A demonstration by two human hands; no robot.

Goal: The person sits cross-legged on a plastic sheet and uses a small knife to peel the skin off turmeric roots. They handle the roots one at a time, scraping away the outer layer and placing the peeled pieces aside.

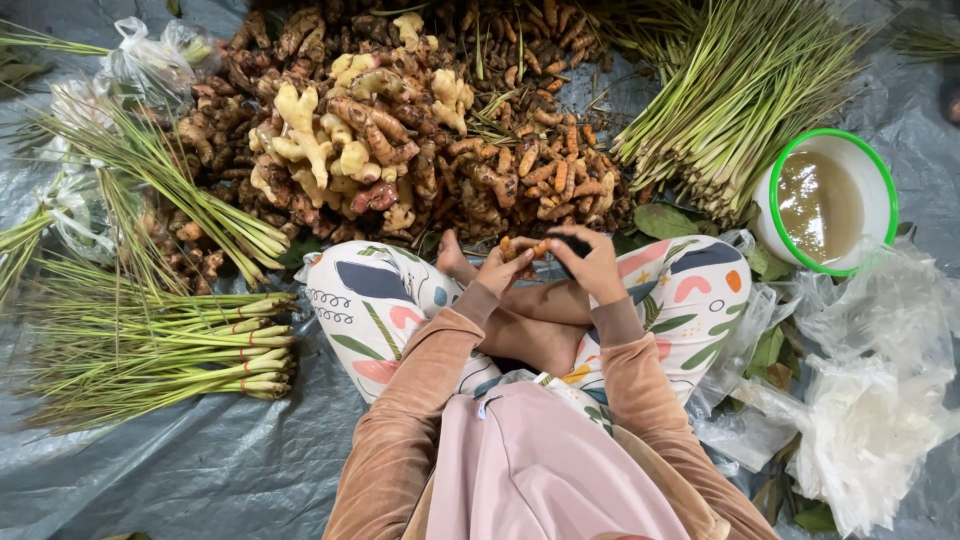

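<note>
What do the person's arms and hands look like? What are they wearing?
Both arms wear long, soft, velvety sleeves in brownish tan, with snug ribbed cuffs at the wrists. The left hand and right hand are bare: no gloves, and no rings or watch that I can see.

Ahead of our hands (545, 265) we see rough, knobbly roots (400, 130) on a glossy plastic sheet (200, 470), velvety sleeves (420, 400) behind.

Green-rimmed white bowl (880, 165), grey tarp (200, 470), brown sleeves (420, 390), white trousers (370, 300) patterned navy, pink, green
</note>
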